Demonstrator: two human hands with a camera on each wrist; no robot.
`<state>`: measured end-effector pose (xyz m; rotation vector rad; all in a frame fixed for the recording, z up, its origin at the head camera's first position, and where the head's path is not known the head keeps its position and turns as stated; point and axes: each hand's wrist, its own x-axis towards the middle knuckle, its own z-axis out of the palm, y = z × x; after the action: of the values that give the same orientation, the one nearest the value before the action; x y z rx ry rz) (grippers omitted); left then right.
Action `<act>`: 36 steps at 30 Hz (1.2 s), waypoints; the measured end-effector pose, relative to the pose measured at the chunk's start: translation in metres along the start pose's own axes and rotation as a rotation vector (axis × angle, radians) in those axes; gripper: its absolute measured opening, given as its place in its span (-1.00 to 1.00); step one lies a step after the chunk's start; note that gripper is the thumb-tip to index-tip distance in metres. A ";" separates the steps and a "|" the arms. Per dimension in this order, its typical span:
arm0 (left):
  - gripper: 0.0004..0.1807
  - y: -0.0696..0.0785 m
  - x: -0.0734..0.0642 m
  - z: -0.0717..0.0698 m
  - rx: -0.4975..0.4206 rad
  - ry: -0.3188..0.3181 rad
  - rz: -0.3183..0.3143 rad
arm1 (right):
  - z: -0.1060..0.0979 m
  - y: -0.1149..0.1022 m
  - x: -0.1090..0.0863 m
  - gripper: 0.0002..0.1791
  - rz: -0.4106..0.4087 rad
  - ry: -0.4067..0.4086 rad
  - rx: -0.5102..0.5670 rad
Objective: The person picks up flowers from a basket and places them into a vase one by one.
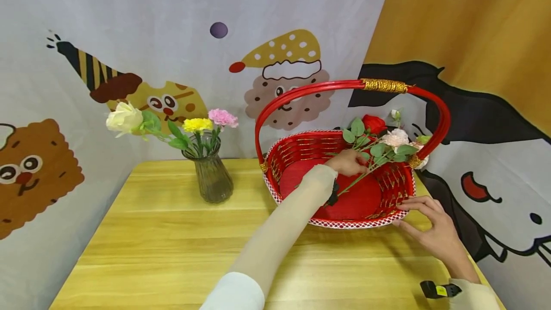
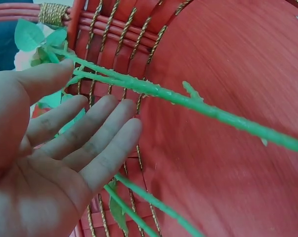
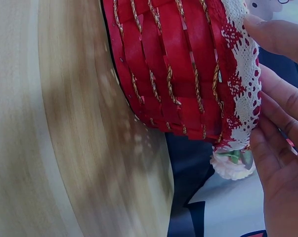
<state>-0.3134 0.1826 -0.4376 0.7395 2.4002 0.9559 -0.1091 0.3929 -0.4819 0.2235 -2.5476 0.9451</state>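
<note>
A red woven basket with a lace-trimmed rim and tall handle stands on the table. Inside it lie long-stemmed flowers: a red rose and pale pink blooms, heads over the far right rim. My left hand reaches into the basket beside the green stems. In the left wrist view its fingers are extended and apart, with the thumb tip by a stem. My right hand holds the basket's near right rim, thumb outside on the lace and fingers over the edge.
Left of the basket stands a ribbed glass vase holding a white rose, a yellow flower and a pink flower. The wooden table meets a cartoon-print curtain behind. The basket handle arches above the left hand.
</note>
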 end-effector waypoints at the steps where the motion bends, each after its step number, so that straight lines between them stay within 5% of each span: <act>1: -0.60 0.001 0.000 0.001 -0.023 -0.005 -0.024 | 0.000 0.000 0.000 -0.57 0.001 -0.002 -0.003; 4: -0.63 0.004 0.001 0.004 -0.068 -0.015 -0.064 | -0.001 0.000 0.000 -0.57 -0.004 0.004 -0.001; 12: -0.64 0.014 -0.003 0.012 -0.004 0.001 -0.110 | -0.001 -0.001 0.000 -0.57 -0.013 0.000 0.008; 36: -0.83 0.024 -0.010 0.016 -0.125 0.063 -0.086 | 0.000 0.001 0.000 -0.58 -0.001 -0.010 -0.009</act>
<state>-0.2891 0.1984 -0.4284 0.5642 2.3796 1.0973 -0.1091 0.3935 -0.4823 0.2270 -2.5602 0.9339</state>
